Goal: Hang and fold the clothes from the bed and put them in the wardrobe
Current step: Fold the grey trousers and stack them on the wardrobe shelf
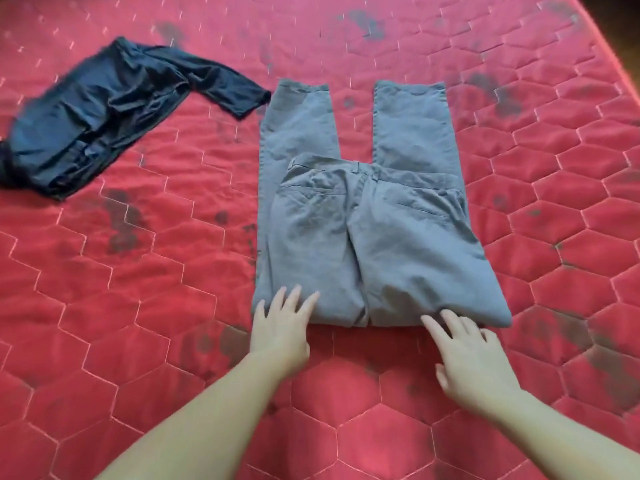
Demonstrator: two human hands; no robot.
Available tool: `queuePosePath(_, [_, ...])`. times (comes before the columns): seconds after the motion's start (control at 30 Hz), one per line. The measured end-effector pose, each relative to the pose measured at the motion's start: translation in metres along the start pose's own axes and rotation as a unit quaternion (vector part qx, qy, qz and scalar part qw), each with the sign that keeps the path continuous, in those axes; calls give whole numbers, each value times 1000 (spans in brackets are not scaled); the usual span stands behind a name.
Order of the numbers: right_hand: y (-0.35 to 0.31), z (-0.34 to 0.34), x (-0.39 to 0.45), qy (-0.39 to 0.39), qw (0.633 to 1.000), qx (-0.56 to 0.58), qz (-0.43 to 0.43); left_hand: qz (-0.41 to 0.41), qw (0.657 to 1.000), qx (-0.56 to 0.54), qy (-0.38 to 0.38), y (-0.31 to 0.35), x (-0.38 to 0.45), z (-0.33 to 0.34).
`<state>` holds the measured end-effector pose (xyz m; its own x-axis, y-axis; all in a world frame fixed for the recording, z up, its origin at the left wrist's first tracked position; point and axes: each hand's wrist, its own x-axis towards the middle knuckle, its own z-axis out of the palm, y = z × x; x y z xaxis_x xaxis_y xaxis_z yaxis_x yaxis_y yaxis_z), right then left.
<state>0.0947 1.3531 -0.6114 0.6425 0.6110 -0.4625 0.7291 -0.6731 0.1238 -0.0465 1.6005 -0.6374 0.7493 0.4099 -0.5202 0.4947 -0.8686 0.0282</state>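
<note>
Grey trousers lie flat in the middle of the red bed. The waist part is folded up over the legs, and both leg ends point away from me. My left hand lies at the near left corner of the fold with straight, spread fingers touching the cloth. At the near right edge of the fold my right hand has spread fingers, its fingertips at the cloth. A dark blue garment lies crumpled at the far left of the bed, apart from the trousers.
The red quilted mattress with a hexagon pattern and dark stains fills the view. Its right edge shows at the far right, with dark floor beyond. No wardrobe or hanger is in view.
</note>
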Motion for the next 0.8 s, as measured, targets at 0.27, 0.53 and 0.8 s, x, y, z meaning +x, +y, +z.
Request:
queuePosePath(0.27, [20,8,72,217,976,-22,-6,82,987,107,88,0,60,9])
queuePosePath(0.53, [40,-16,103,-25,992,-72,-98,65,997,42,11,-10,52,-8])
queuePosePath(0.8, [23,-22,61,-486,863,60,-125,0,842,-9,-539,35,48,-41])
